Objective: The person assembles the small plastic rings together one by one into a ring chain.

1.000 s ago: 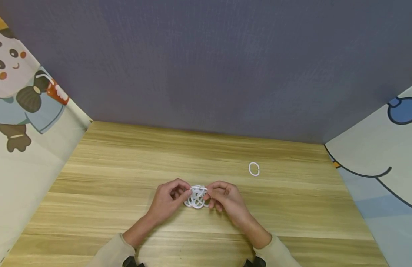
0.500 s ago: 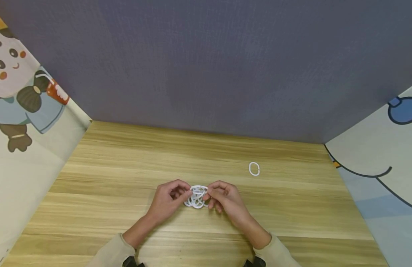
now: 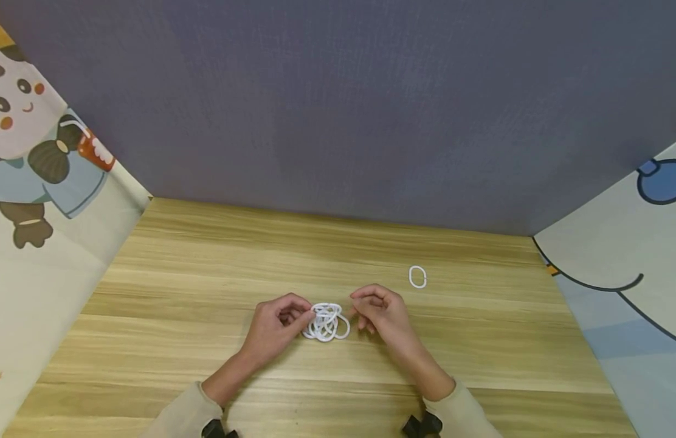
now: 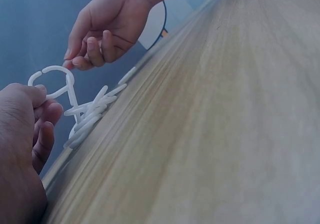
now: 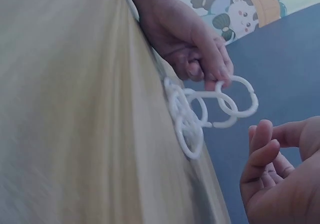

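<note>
Between thumb and forefinger, my left hand [image 3: 275, 325] pinches a white oval plastic chain link [image 5: 255, 104] that has a small gap in its side. This link stands raised, hooked through a second link below it, as the right wrist view shows. Beneath them, a bunch of linked white plastic chain links [image 4: 87, 121] lies on the wooden table. My right hand [image 3: 387, 319] is just right of the bunch, apart from it, with thumb and fingers loosely bent and nothing between them.
One loose white link [image 3: 410, 277] lies on the table [image 3: 480, 340] farther back and to the right. A dark grey-blue panel [image 3: 338, 121] rises behind the table, and cartoon-printed panels [image 3: 37, 292] flank both sides.
My right hand has let go of the linked bunch and moved a little right and back. A link at the bunch's right side now shows fully. The left hand keeps its place and pinch.
</note>
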A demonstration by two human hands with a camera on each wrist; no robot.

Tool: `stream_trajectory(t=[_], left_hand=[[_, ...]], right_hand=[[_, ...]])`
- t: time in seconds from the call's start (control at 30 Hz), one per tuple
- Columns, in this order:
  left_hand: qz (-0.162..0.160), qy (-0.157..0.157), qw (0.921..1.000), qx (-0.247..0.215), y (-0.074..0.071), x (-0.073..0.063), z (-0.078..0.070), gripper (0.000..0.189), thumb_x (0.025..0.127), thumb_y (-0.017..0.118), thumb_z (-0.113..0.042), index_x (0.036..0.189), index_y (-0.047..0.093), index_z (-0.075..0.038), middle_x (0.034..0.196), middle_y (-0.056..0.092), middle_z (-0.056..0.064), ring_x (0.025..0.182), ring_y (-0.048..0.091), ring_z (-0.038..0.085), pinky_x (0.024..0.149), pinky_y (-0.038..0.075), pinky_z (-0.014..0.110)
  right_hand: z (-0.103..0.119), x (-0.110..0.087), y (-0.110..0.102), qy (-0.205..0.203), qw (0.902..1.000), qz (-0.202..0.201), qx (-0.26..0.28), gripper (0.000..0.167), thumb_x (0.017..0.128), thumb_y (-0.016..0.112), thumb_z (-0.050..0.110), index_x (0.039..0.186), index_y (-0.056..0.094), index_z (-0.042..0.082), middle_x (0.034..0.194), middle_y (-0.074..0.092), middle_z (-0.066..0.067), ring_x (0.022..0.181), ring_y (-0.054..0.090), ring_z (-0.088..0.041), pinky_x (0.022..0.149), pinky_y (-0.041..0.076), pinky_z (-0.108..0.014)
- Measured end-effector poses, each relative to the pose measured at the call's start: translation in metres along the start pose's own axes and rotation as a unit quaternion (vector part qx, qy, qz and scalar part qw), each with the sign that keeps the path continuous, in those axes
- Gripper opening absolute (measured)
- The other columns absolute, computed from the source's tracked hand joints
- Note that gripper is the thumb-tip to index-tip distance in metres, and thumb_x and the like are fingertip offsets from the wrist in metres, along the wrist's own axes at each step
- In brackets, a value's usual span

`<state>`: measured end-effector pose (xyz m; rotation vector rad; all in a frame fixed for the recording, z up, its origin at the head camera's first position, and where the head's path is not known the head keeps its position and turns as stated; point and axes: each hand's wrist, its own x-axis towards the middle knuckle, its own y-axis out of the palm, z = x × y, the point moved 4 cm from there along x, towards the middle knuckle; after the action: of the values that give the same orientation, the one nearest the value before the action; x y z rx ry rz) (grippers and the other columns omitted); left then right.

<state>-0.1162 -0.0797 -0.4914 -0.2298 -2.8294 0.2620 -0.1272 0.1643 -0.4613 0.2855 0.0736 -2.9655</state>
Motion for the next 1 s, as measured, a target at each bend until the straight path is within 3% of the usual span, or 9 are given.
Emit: stream_trajectory(t=[0.17, 0.4, 0.63, 0.83, 1.0], left_hand=[[0.003, -0.001, 1.0000, -0.002, 0.000, 0.000, 0.000, 0.005, 0.098, 0.084, -0.003, 0.099, 0.080, -0.006, 0.080, 0.079, 0.003, 0.065, 0.066, 0.004, 0.056, 0.055, 0.023], [0.007, 0.006, 0.9999, -0.009, 0.000, -0.001, 0.000, 0.005, 0.098, 0.083, -0.002, 0.100, 0.080, -0.005, 0.080, 0.078, 0.005, 0.065, 0.066, 0.005, 0.056, 0.055, 0.022], [0.004, 0.008, 0.9999, -0.009, 0.000, -0.001, -0.001, 0.005, 0.098, 0.084, -0.002, 0.099, 0.080, -0.005, 0.080, 0.078, 0.004, 0.065, 0.066, 0.004, 0.056, 0.055, 0.023], [0.004, 0.005, 1.0000, -0.007, 0.001, 0.000, -0.002, 0.006, 0.097, 0.084, -0.002, 0.100, 0.080, -0.002, 0.079, 0.078, 0.004, 0.065, 0.065, 0.004, 0.056, 0.055, 0.023], [0.001, 0.004, 1.0000, -0.007, 0.000, 0.000, -0.001, 0.005, 0.098, 0.084, -0.002, 0.100, 0.080, -0.005, 0.081, 0.078, 0.003, 0.065, 0.066, 0.005, 0.056, 0.055, 0.023]], right_hand=[[0.005, 0.005, -0.013, -0.019, 0.9990, -0.034, -0.022, 0.020, 0.104, 0.069, -0.002, 0.119, 0.067, -0.016, 0.092, 0.077, -0.021, 0.059, 0.061, -0.011, 0.052, 0.043, -0.019], [0.003, 0.014, -0.034, -0.007, 0.9949, -0.093, -0.038, 0.016, 0.099, 0.072, -0.005, 0.114, 0.072, -0.011, 0.084, 0.075, -0.007, 0.059, 0.058, -0.011, 0.052, 0.044, -0.019], [0.000, 0.019, -0.050, -0.025, 0.9885, -0.132, -0.069, 0.014, 0.099, 0.071, -0.006, 0.111, 0.075, -0.009, 0.085, 0.077, -0.010, 0.061, 0.057, -0.014, 0.055, 0.047, -0.020], [-0.003, 0.024, -0.066, -0.061, 0.9710, -0.181, -0.144, 0.009, 0.096, 0.076, -0.002, 0.104, 0.080, -0.006, 0.090, 0.079, -0.012, 0.070, 0.064, -0.006, 0.063, 0.051, -0.017], [-0.004, 0.027, -0.079, -0.081, 0.9591, -0.199, -0.185, 0.009, 0.097, 0.077, 0.000, 0.102, 0.079, -0.006, 0.093, 0.080, -0.016, 0.075, 0.067, -0.005, 0.067, 0.053, -0.016]])
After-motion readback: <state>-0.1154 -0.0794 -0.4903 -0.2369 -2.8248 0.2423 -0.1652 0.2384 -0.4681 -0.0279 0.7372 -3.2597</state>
